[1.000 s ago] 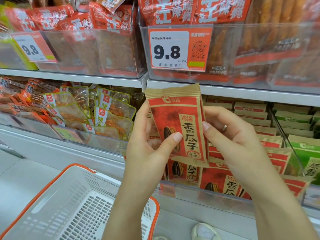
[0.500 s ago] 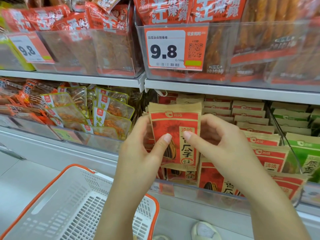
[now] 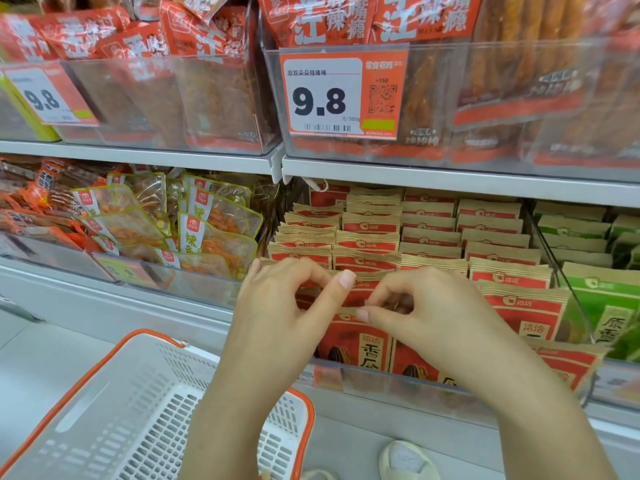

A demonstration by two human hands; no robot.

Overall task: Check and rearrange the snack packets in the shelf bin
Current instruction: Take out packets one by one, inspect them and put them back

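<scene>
Head view: I see my left hand [image 3: 291,306] and right hand [image 3: 419,317] with fingers curled, both pinching the top edge of a red packet [image 3: 353,337] standing at the bin's [image 3: 381,379] front edge.

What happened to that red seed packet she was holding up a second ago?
Both hands lowered the red packet back into the bin's front rows; the left hand and right hand still pinch its top edge. The basket and price tag stayed put.
</scene>
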